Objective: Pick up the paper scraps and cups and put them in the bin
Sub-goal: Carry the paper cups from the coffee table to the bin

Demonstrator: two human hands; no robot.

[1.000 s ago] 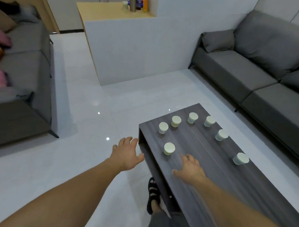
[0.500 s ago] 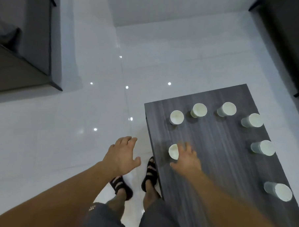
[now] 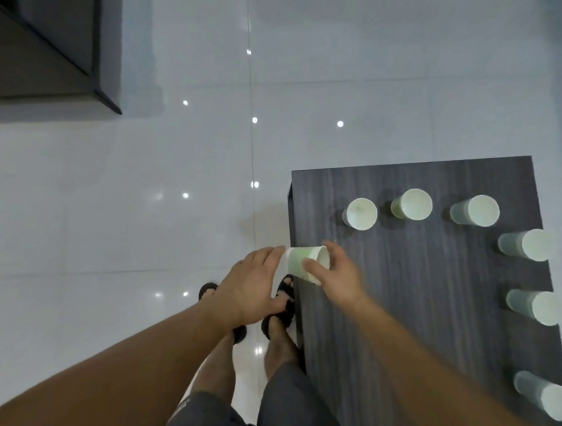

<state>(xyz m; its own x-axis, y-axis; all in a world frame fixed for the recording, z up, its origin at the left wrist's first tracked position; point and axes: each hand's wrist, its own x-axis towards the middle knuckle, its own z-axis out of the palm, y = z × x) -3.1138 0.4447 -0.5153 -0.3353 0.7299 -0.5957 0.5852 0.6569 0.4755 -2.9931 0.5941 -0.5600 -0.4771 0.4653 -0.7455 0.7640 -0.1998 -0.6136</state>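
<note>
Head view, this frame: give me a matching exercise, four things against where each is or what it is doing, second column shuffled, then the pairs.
Things
1. right hand
2. left hand
3. six other cups
4. sandals

Place or state
A. on the white floor
B. standing on the dark table
C. gripping a tilted cup
D. open, fingertips beside the held cup's end

Pairs: 1-C, 2-D, 3-B, 4-A

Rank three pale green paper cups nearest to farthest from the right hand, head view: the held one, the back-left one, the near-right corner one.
1. Held pale green paper cup, gripped by right hand, left edge of dark wooden table.
2. Back-left cup, far row.
3. Near-right corner cup, frame's bottom right.
</note>
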